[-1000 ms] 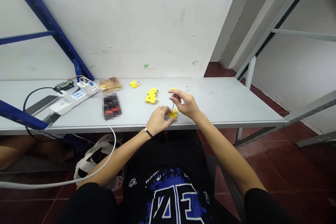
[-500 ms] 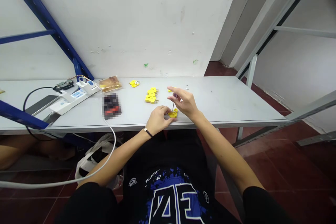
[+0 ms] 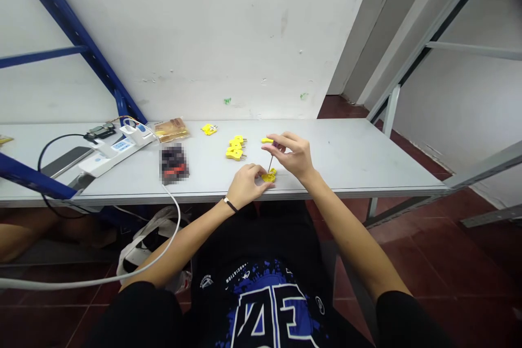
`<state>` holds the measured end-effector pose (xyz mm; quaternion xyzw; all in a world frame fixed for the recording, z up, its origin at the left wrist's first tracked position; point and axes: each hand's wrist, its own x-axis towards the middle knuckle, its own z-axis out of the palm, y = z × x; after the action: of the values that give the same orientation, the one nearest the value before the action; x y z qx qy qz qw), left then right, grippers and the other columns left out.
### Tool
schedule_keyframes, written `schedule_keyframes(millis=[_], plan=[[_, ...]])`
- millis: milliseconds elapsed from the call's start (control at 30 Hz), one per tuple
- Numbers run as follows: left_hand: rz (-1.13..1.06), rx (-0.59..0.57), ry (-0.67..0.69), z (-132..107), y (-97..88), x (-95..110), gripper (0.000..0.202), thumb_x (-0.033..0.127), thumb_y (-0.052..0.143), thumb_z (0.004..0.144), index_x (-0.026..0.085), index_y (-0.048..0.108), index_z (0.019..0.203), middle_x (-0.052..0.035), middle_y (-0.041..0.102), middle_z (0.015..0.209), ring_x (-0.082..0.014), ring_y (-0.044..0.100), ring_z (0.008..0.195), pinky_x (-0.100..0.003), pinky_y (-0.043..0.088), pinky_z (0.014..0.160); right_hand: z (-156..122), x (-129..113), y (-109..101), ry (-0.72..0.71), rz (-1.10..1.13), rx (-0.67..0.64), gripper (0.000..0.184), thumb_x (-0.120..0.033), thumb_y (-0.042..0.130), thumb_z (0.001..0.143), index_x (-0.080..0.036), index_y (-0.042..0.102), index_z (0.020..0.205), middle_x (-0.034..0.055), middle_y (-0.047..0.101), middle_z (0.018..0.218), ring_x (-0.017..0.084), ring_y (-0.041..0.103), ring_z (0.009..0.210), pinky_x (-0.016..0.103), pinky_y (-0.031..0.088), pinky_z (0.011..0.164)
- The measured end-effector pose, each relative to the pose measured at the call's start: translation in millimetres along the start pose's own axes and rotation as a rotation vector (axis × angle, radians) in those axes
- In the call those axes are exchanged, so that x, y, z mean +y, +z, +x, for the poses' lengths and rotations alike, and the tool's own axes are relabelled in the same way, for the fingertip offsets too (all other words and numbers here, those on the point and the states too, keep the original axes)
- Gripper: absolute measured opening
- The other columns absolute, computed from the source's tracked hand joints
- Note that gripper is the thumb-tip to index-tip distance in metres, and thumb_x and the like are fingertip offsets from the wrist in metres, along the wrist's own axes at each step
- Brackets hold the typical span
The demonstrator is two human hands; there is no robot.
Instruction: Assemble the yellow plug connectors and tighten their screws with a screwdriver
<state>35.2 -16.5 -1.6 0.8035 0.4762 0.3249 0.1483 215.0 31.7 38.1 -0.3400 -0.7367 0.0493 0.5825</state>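
Note:
My left hand [image 3: 248,181] rests near the table's front edge, thumb and fingers closed on a small yellow connector plug [image 3: 269,175] that looks opened up. Above it my right hand [image 3: 294,155] pinches the handle of a screwdriver [image 3: 271,162]. The thin shaft tilts slightly and its tip meets the yellow plug. Just behind my right fingers lies another yellow piece [image 3: 267,140], partly covered by the hand. To the left of it, several yellow plugs [image 3: 235,150] with metal pins sit in a row.
Further back are more yellow parts [image 3: 209,129] and a clear bag [image 3: 171,130] with yellowish contents. A blurred dark and red item [image 3: 174,164] lies left of my hands. A white power strip [image 3: 118,149] and cables occupy the table's left end. Another person's limb shows below left.
My right hand has shifted slightly right, and the screwdriver leans more to the right. More of the yellow piece behind it shows. My left hand stays on the plug.

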Motion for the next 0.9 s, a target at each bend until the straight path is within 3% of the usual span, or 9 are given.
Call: schedule_keyframes(millis=[133,233,367,467,600,700,833,900], plan=[[0.004,0.003,-0.001,1,0.0,0,0.032,0.041,0.086,0.077,0.019,0.067,0.09,-0.0051,0.07,0.088,-0.023,0.065,0.085,-0.036,0.051,0.08,0,-3,-5,-0.028,0.145,-0.107,0.029,-0.039,0.059,0.099,-0.024,0.075,0.117,0.0061,0.075,0.092,0.016,0.068,0.07,0.032,0.061,0.07],[0.001,0.004,-0.002,1,-0.2,1,0.031,0.04,0.086,0.077,0.019,0.067,0.089,-0.0048,0.07,0.089,-0.0227,0.065,0.085,-0.036,0.051,0.08,3,-6,-12,0.041,0.252,-0.177,0.029,-0.04,0.061,0.097,-0.023,0.075,0.115,0.006,0.077,0.096,0.017,0.072,0.071,0.033,0.063,0.071],[0.003,0.0,-0.004,0,-0.4,1,0.029,0.039,0.085,0.077,0.02,0.068,0.089,-0.0044,0.071,0.09,-0.0221,0.065,0.085,-0.035,0.05,0.079,3,-8,-12,0.038,0.057,-0.071,0.024,-0.045,0.073,0.088,-0.021,0.079,0.094,0.0027,0.07,0.075,0.013,0.063,0.056,0.03,0.057,0.058],[-0.002,0.0,-0.005,0,-0.5,1,0.029,0.039,0.085,0.078,0.02,0.068,0.09,-0.0045,0.071,0.091,-0.0221,0.065,0.085,-0.035,0.05,0.08,-1,-9,-9,-0.027,-0.078,-0.029,0.022,-0.041,0.069,0.092,-0.021,0.078,0.098,0.0015,0.065,0.072,0.011,0.054,0.052,0.028,0.052,0.054],[-0.003,-0.001,-0.005,0,-1.0,2,0.03,0.041,0.085,0.077,0.02,0.068,0.089,-0.0047,0.071,0.089,-0.0221,0.065,0.084,-0.035,0.05,0.079,-2,-9,-13,-0.037,0.057,-0.151,0.031,-0.036,0.055,0.1,-0.023,0.071,0.123,0.0066,0.073,0.097,0.015,0.066,0.069,0.033,0.059,0.073],[-0.003,-0.005,-0.005,0,-1.5,3,0.03,0.041,0.085,0.077,0.019,0.068,0.089,-0.0049,0.07,0.089,-0.0219,0.065,0.084,-0.034,0.05,0.078,0,-10,-18,0.031,0.233,-0.238,0.031,-0.035,0.052,0.102,-0.025,0.071,0.124,0.006,0.076,0.104,0.016,0.071,0.077,0.036,0.061,0.082],[0.0,-0.016,-0.019,0,-2.0,4,0.03,0.04,0.085,0.077,0.019,0.067,0.089,-0.0048,0.071,0.09,-0.0219,0.065,0.085,-0.034,0.05,0.079,0,-11,-13,0.072,0.086,-0.08,0.022,-0.041,0.071,0.091,-0.022,0.08,0.098,0.0044,0.072,0.08,0.015,0.065,0.064,0.032,0.059,0.068],[0.003,-0.017,-0.024,0,-2.0,4,0.029,0.04,0.085,0.078,0.02,0.068,0.089,-0.0047,0.071,0.09,-0.0218,0.065,0.085,-0.035,0.05,0.079,-1,-11,-9,0.052,0.002,-0.027,0.022,-0.041,0.072,0.09,-0.022,0.08,0.096,0.0051,0.071,0.079,0.015,0.063,0.062,0.033,0.058,0.066]])
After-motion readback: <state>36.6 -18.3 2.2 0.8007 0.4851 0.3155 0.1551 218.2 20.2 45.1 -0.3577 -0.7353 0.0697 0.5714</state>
